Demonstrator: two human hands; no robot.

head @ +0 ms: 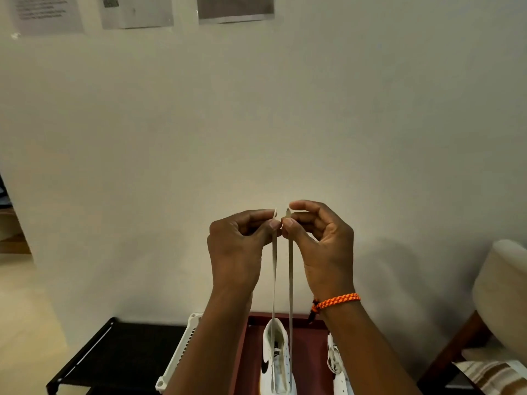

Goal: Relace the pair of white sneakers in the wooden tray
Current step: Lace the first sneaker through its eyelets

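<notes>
Both my hands are raised in front of the wall, each pinching one end of a white shoelace (290, 280). My left hand (238, 246) holds the left end between thumb and fingers; my right hand (319, 243), with an orange bracelet at the wrist, holds the right end. The two lace strands hang straight down into a white sneaker (275, 363) with a dark swoosh, standing in the reddish wooden tray (308, 363). A second white sneaker (338, 369) lies to its right in the tray, partly hidden by my right forearm.
A white slatted plastic piece (178, 357) lies left of the tray on a black rack (114, 354). A beige chair (502, 303) with a striped cushion stands at the right. Papers (137, 10) hang on the wall above.
</notes>
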